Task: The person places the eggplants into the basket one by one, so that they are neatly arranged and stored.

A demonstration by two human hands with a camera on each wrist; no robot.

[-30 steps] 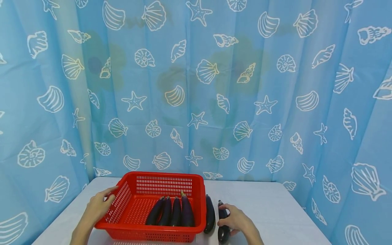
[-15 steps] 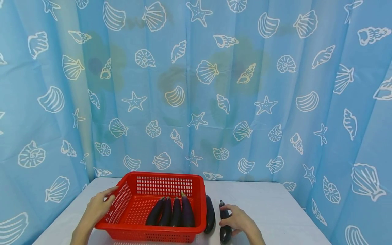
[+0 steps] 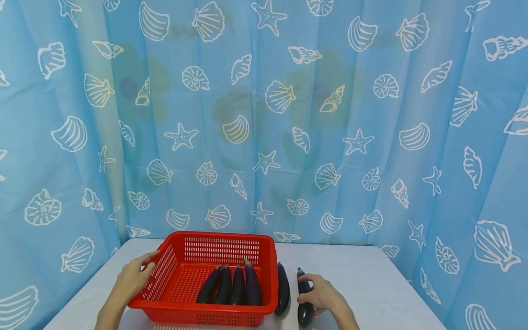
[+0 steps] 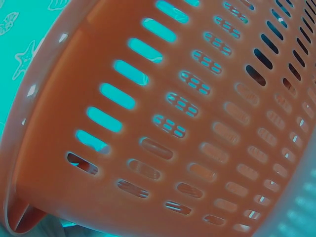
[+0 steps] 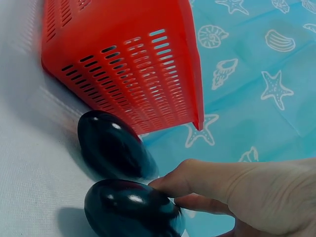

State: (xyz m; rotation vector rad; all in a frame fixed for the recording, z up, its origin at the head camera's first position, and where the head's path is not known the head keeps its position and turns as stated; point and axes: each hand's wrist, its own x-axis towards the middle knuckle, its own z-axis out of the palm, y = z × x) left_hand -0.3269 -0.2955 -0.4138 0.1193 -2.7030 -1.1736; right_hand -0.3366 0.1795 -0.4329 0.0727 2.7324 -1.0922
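Observation:
A dark purple eggplant (image 3: 305, 314) lies lengthwise under my right hand (image 3: 323, 295), thumb and fingers gripping it around the middle. In the right wrist view the thumb presses on the shiny side of this eggplant (image 5: 128, 207). To its left a second eggplant (image 3: 283, 293) rests beside the red plastic basket (image 3: 270, 270). Several more eggplants (image 3: 238, 286) lie side by side in the right part of the basket. My left hand (image 3: 131, 277) touches the basket's left rim from outside with loosely bent fingers. Only the slotted basket wall (image 4: 163, 113) shows in the left wrist view.
The table has a white cloth (image 3: 363, 279) over it. A blue curtain (image 3: 255, 114) with white shell and starfish prints hangs behind and on both sides of the table.
My right hand and the gripped eggplant have shifted slightly to the right and a little away from me. The left hand, basket and other eggplants stay in place.

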